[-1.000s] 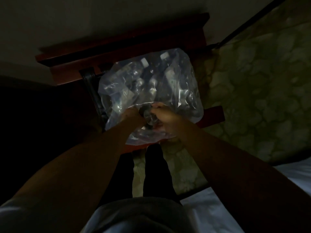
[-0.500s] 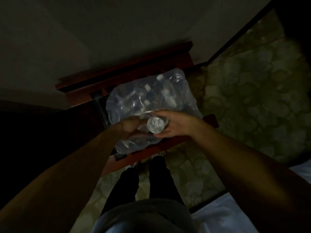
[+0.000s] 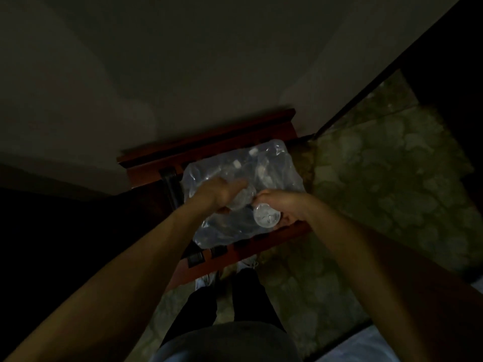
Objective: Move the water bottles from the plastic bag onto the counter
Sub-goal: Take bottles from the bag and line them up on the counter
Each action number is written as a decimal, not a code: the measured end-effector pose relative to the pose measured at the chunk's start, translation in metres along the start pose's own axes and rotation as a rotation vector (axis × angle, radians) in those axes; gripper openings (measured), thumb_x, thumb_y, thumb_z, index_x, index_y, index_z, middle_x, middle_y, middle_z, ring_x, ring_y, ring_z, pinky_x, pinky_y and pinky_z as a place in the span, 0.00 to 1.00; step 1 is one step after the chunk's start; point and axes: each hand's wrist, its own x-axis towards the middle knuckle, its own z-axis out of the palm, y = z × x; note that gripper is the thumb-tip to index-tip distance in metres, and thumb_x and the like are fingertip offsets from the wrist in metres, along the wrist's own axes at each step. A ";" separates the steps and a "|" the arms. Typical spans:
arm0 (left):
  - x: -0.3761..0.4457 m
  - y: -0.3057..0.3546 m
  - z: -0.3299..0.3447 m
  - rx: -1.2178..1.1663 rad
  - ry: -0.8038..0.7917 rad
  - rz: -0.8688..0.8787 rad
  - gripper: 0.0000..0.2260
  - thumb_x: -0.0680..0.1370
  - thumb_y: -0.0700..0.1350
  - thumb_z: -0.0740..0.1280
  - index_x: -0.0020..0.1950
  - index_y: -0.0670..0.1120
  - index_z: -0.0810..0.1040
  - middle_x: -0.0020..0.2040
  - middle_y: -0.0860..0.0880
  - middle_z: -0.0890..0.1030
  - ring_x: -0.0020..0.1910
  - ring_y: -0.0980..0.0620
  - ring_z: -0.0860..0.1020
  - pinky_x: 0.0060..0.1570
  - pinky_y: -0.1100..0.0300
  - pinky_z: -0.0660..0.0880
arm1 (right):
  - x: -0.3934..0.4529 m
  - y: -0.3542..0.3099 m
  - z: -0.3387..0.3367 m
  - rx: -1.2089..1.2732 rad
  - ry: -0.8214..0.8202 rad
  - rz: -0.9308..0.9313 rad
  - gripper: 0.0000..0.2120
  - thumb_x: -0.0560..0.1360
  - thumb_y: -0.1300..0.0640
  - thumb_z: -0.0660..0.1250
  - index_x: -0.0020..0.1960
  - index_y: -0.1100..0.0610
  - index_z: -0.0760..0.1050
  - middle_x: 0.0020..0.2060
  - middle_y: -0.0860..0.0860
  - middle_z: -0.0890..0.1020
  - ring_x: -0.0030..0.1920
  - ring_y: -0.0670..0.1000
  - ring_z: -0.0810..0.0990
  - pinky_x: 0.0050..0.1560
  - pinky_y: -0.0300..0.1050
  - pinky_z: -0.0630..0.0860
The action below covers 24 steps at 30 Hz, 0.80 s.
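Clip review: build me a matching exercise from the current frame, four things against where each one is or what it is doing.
Things:
1. right hand
2. left hand
3. clear plastic bag of bottles
4. reddish wooden stand

States:
A. carries the bag, against the wall
B. holds a clear water bottle, its round end facing the camera
C. lies on the stand, white caps showing through
D. reaches onto the bag beside another bottle

Pairs: 1-B, 2-D, 3-C, 4-A
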 end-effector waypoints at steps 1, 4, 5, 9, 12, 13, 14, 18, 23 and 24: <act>-0.005 0.007 -0.001 0.075 0.041 0.022 0.26 0.76 0.66 0.63 0.58 0.44 0.79 0.46 0.49 0.79 0.37 0.51 0.82 0.36 0.59 0.80 | -0.003 -0.004 0.002 -0.029 0.004 -0.008 0.06 0.77 0.46 0.63 0.46 0.47 0.76 0.44 0.52 0.80 0.39 0.51 0.80 0.32 0.41 0.78; -0.021 0.020 -0.007 0.176 0.119 0.047 0.29 0.75 0.68 0.63 0.51 0.41 0.80 0.36 0.49 0.80 0.33 0.51 0.83 0.42 0.57 0.83 | -0.014 -0.017 0.007 -0.104 -0.004 -0.001 0.10 0.79 0.47 0.60 0.52 0.52 0.75 0.49 0.56 0.81 0.47 0.56 0.82 0.40 0.45 0.79; -0.025 0.022 -0.010 0.151 0.115 0.044 0.27 0.75 0.67 0.63 0.49 0.42 0.79 0.36 0.49 0.81 0.33 0.51 0.82 0.41 0.58 0.82 | -0.018 -0.021 0.007 -0.109 -0.002 0.020 0.13 0.79 0.47 0.61 0.55 0.54 0.76 0.52 0.59 0.81 0.50 0.58 0.82 0.43 0.47 0.78; -0.043 0.025 -0.018 -0.212 0.069 -0.006 0.19 0.79 0.62 0.62 0.48 0.46 0.78 0.39 0.46 0.80 0.34 0.50 0.80 0.29 0.60 0.76 | -0.040 -0.038 0.001 -0.089 0.075 0.074 0.18 0.79 0.43 0.62 0.54 0.58 0.76 0.52 0.59 0.81 0.43 0.55 0.81 0.44 0.46 0.78; -0.059 0.031 -0.023 -0.422 0.028 0.007 0.19 0.79 0.59 0.64 0.53 0.43 0.81 0.38 0.44 0.82 0.29 0.50 0.81 0.27 0.62 0.75 | -0.056 -0.050 -0.010 -0.105 0.120 -0.046 0.13 0.79 0.45 0.62 0.48 0.55 0.74 0.43 0.54 0.79 0.39 0.53 0.80 0.42 0.47 0.79; -0.064 0.032 -0.026 -0.448 0.010 0.031 0.22 0.79 0.59 0.64 0.56 0.41 0.81 0.40 0.41 0.83 0.32 0.47 0.82 0.31 0.59 0.78 | -0.062 -0.055 -0.012 -0.094 0.109 -0.067 0.11 0.79 0.48 0.62 0.46 0.55 0.74 0.41 0.53 0.78 0.37 0.51 0.79 0.38 0.46 0.78; -0.069 0.033 -0.029 -0.448 0.002 0.059 0.26 0.78 0.61 0.64 0.60 0.39 0.80 0.45 0.37 0.83 0.40 0.42 0.84 0.39 0.54 0.81 | -0.068 -0.058 -0.014 -0.086 0.107 -0.076 0.10 0.78 0.49 0.62 0.44 0.55 0.74 0.40 0.52 0.79 0.36 0.51 0.79 0.37 0.45 0.78; -0.091 0.039 -0.044 -0.420 0.056 0.143 0.29 0.74 0.64 0.64 0.58 0.40 0.81 0.52 0.38 0.84 0.50 0.41 0.83 0.46 0.52 0.80 | -0.091 -0.076 -0.020 0.079 0.109 -0.089 0.12 0.77 0.50 0.66 0.48 0.60 0.78 0.38 0.55 0.83 0.35 0.53 0.82 0.33 0.44 0.80; -0.116 0.060 -0.068 -0.603 0.037 0.251 0.28 0.59 0.67 0.70 0.46 0.45 0.83 0.35 0.44 0.84 0.31 0.49 0.82 0.31 0.60 0.75 | -0.138 -0.112 -0.025 -0.038 0.179 -0.217 0.12 0.76 0.48 0.65 0.52 0.56 0.77 0.43 0.57 0.80 0.34 0.52 0.80 0.26 0.42 0.76; -0.121 0.064 -0.072 -0.606 -0.003 0.295 0.26 0.60 0.66 0.70 0.44 0.46 0.82 0.34 0.45 0.83 0.30 0.50 0.81 0.32 0.60 0.75 | -0.146 -0.116 -0.027 0.014 0.189 -0.266 0.13 0.76 0.48 0.66 0.56 0.54 0.76 0.42 0.56 0.81 0.31 0.51 0.81 0.25 0.41 0.76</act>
